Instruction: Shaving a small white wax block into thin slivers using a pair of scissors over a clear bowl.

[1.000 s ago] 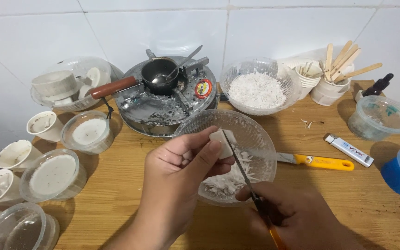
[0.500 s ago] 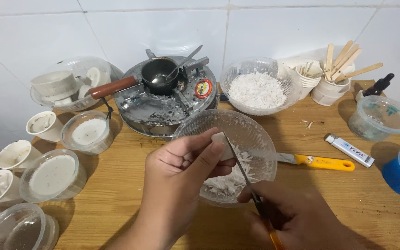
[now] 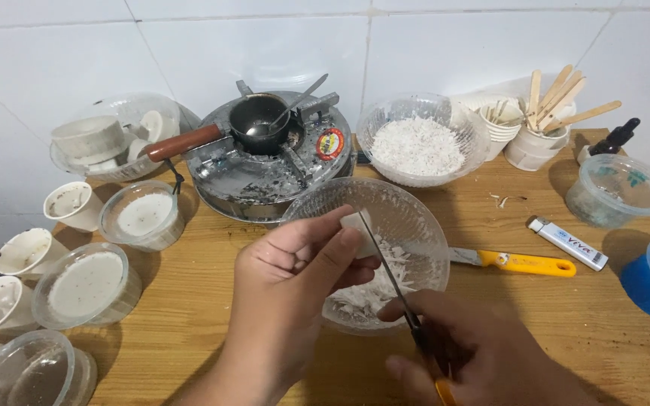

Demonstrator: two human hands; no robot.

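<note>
Two hands worked over a glass bowl of white shavings on the wooden table. Left hand pinched a small white wax block above the bowl, fingers closed on it. Right hand gripped a knife, blade against the block. Another knife, yellow-handled, lay beside the bowl.

Left hand pinches white wax block over clear glass bowl of shavings. Right hand holds knife, blade against the block. Wooden bench beneath.
</note>
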